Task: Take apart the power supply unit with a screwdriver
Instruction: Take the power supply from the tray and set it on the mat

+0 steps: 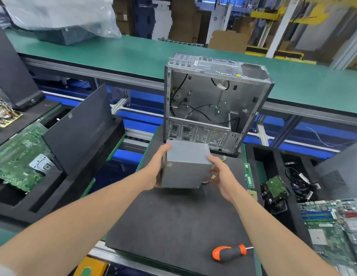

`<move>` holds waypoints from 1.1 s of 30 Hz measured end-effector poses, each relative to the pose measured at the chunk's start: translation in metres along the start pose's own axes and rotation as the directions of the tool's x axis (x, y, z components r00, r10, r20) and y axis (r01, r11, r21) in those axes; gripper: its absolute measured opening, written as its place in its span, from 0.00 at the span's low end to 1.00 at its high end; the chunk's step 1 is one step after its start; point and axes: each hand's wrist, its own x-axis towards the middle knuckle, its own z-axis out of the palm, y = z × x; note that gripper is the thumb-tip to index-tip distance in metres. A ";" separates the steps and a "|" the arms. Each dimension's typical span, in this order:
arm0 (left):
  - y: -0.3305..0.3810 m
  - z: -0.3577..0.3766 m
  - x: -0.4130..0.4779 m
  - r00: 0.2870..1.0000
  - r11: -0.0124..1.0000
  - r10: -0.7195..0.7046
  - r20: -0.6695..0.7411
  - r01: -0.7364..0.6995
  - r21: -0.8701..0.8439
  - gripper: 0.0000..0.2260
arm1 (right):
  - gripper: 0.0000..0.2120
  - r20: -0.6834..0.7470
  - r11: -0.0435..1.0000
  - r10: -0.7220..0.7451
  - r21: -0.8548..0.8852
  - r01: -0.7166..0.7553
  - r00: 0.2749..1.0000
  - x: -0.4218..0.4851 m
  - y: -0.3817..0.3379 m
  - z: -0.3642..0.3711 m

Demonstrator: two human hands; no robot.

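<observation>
The grey metal power supply unit is held a little above the dark foam mat, between both hands. My left hand grips its left side, with the fingers reaching over the top edge. My right hand grips the right side, where yellow wires show by the fingers. An orange and black screwdriver lies alone on the mat near the front right edge, well apart from both hands. Just behind the unit the opened computer case stands upright, with loose black cables inside.
A green motherboard and a black side panel lie in the foam tray on the left. The right tray holds a hard drive, cables, a memory stick and another motherboard. A green conveyor bench runs behind.
</observation>
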 end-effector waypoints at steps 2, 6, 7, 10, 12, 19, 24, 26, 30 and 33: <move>0.000 -0.003 0.006 0.985 0.983 -0.163 0.059 0.167 -0.080 0.44 | 0.22 0.020 0.999 0.014 0.035 -0.015 1.000 -0.001 -0.001 0.001; -0.009 -0.011 0.016 0.911 0.919 -0.372 0.178 0.388 -0.063 0.48 | 0.32 0.112 0.983 0.108 -0.161 -0.089 0.988 -0.006 0.008 -0.004; -0.009 -0.013 0.019 0.892 0.904 -0.410 0.190 0.425 -0.049 0.50 | 0.35 0.148 0.958 0.130 -0.275 -0.086 0.980 -0.007 0.012 -0.007; -0.010 -0.016 0.024 0.849 0.865 -0.487 0.207 0.501 -0.019 0.53 | 0.35 0.208 0.863 0.225 -0.496 -0.096 0.952 -0.011 0.016 -0.010; -0.009 -0.017 0.027 0.830 0.851 -0.516 0.211 0.524 0.017 0.55 | 0.35 0.224 0.821 0.249 -0.564 -0.083 0.942 -0.011 0.017 -0.009; -0.014 -0.003 0.029 0.865 0.873 -0.485 0.126 0.472 0.119 0.49 | 0.34 0.099 0.562 0.208 -0.826 -0.037 0.973 -0.008 0.008 0.000; -0.022 0.004 0.034 0.875 0.879 -0.461 0.149 0.427 0.211 0.36 | 0.35 0.146 0.420 0.258 -0.907 0.025 0.955 -0.008 0.002 -0.006; -0.024 0.007 0.036 0.881 0.882 -0.455 0.127 0.426 0.202 0.34 | 0.44 0.152 0.281 0.301 -0.957 0.065 0.941 -0.008 0.000 -0.014; -0.027 0.008 0.040 0.926 0.908 -0.377 0.025 0.365 0.204 0.35 | 0.54 0.156 -0.065 0.239 -0.982 0.176 0.958 -0.005 -0.001 -0.031; -0.025 0.014 0.038 0.967 0.864 -0.219 -0.129 0.254 0.435 0.38 | 0.38 0.168 -0.044 0.125 -0.984 0.175 0.978 -0.008 0.006 -0.040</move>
